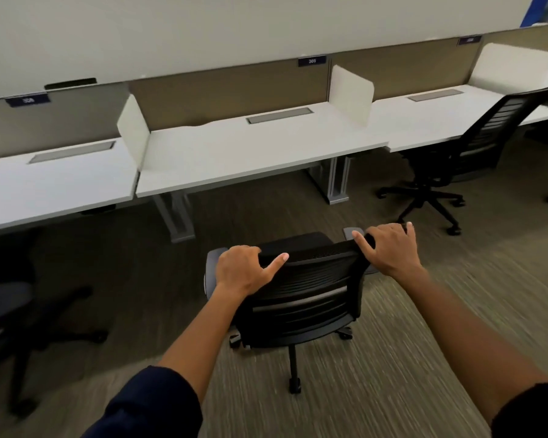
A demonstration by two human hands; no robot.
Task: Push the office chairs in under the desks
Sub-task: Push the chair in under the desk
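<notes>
Gripping the chair (301, 298) backrest's top corners, left hand (239, 268) and right hand (389, 248) face the desk (234, 156).

Both arms reach forward and slightly inward from the bottom of the view, forearms bare, dark sleeves pushed up near the elbows. The left hand (244, 268) lies palm down, wrist a little bent, its fingers (234, 252) curled over and away out of sight, and its thumb stretched out to the right. The right hand (389, 248) sits farther forward and higher, also palm down, with its fingers (399, 227) wrapped forward and its thumb angled out to the left. Both hands are closed in a grip, well apart from each other.
</notes>
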